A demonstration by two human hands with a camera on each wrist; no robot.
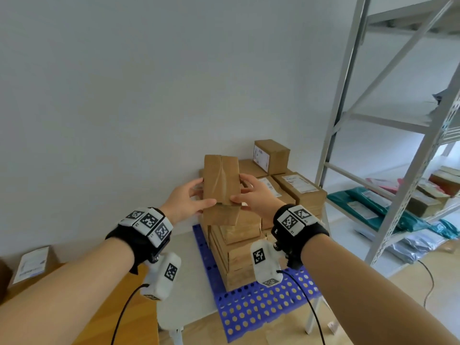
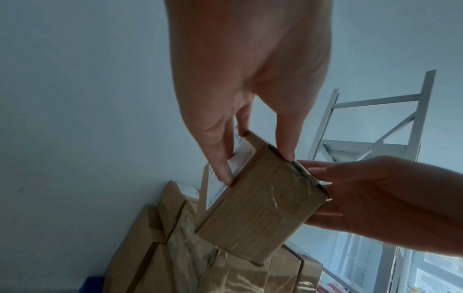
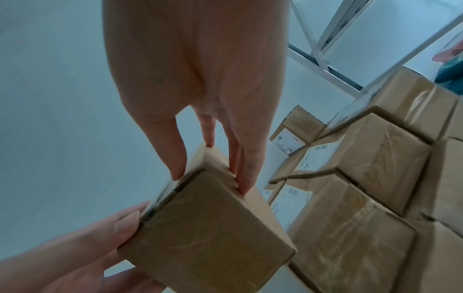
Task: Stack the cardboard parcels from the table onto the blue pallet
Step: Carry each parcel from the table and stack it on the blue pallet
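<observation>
Fingers (image 2: 220,158) of the left hand (image 1: 185,199) pinch one side of a small brown box (image 1: 221,188), with the thumb on top. The right hand (image 1: 256,195) pinches the other side the same way. Both hands hold the box up over the pile of boxes (image 1: 239,255) that sits at the back corner of the blue pallet (image 1: 261,305), near the wall. More boxes (image 1: 296,188) lie stacked just behind. One labelled box (image 1: 32,265) sits on the tabletop (image 1: 99,307) at the left. A grey metal shelf (image 1: 388,125) stands on the right.
</observation>
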